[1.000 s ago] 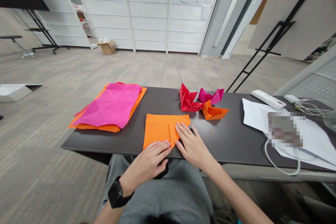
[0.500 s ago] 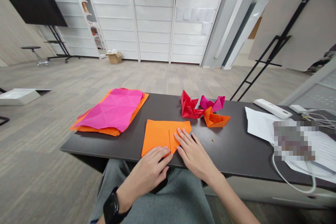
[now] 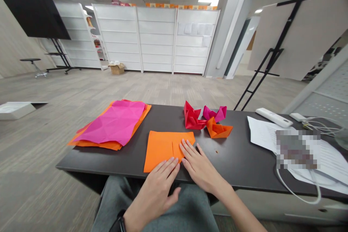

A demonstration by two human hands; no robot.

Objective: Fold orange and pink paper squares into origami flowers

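A folded sheet of orange paper (image 3: 159,150) lies flat near the front edge of the dark table, with a folded flap and a slit-like line at its right part. My left hand (image 3: 161,181) rests its stretched fingertips on the lower edge of the paper, thumb held apart. Across the right flap lie the spread fingers of my right hand (image 3: 197,165), pressing flat. Behind the right hand stand a red folded paper boat (image 3: 193,117), a magenta paper boat (image 3: 214,113) and an orange paper boat (image 3: 219,130), close together.
On the left of the table (image 3: 130,159) lies a stack of creased magenta and orange paper sheets (image 3: 114,121). Printed papers (image 3: 261,132), a white power strip (image 3: 274,117) and a looping white cable (image 3: 293,197) occupy the right end.
My left fingers have straightened out and slid slightly right along the paper's lower edge. My right hand stays on the flap. The whole view has tilted up a little.
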